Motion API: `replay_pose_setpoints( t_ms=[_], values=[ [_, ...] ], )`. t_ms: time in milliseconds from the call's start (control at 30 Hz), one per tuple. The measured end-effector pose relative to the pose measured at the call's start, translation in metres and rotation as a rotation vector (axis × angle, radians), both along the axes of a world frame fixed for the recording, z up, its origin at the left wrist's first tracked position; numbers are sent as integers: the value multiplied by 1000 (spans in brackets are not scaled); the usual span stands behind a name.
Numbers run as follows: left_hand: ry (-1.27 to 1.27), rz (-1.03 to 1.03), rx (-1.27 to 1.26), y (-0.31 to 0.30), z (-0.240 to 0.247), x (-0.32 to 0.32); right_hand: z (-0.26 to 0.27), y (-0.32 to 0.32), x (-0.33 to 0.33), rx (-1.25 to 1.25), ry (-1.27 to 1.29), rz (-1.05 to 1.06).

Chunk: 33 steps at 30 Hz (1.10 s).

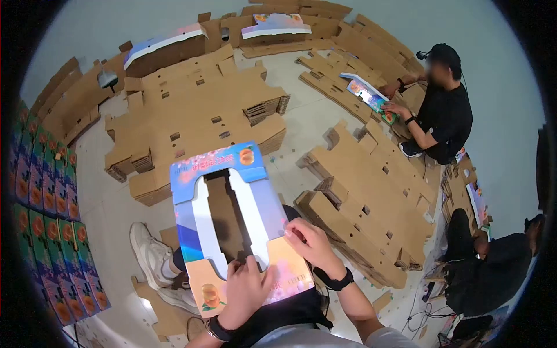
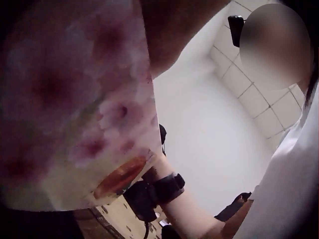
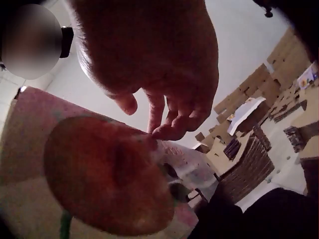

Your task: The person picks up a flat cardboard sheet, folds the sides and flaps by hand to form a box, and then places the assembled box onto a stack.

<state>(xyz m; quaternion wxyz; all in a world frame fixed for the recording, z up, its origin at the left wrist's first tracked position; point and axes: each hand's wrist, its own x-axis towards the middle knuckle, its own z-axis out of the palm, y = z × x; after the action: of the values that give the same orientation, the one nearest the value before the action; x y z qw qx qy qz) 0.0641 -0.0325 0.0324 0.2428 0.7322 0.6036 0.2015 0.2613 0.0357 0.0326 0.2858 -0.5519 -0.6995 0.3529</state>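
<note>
A printed carton with orange fruit and pink blossom pictures rests on the person's lap, a long window in its top showing the brown inside. The left hand lies on the near peach-coloured panel, fingertips at the window's near end. At the right edge, the right hand has its fingers bent. In the right wrist view those fingers touch the carton's edge lightly, the thumb held apart. The left wrist view is mostly filled by the blossom-printed side; the left hand's fingers are hidden there.
Stacks of flat brown cardboard lie ahead, with another stack to the right. Printed cartons stand in rows at left. One person works on a carton at back right; another sits at right near cables.
</note>
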Motion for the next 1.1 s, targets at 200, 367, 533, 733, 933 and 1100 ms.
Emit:
replay_pose_setpoints(
  t_ms=[200,367,533,733,933,1100],
  values=[
    [-23,-46,19,2,3,-3,-12,9,8,-126,333,31],
    [-64,-59,43,3,3,-9,-1,18,13,-244,360,268],
    [-130,-54,11,4,3,-13,1,21,16,-369,486,330],
    [-156,-71,5,2,9,-16,8,20,22,-406,496,404],
    [-178,-106,107,4,5,-18,19,24,20,-505,407,375],
    [-253,-109,56,-8,33,-30,4,23,18,-241,280,338]
  ],
)
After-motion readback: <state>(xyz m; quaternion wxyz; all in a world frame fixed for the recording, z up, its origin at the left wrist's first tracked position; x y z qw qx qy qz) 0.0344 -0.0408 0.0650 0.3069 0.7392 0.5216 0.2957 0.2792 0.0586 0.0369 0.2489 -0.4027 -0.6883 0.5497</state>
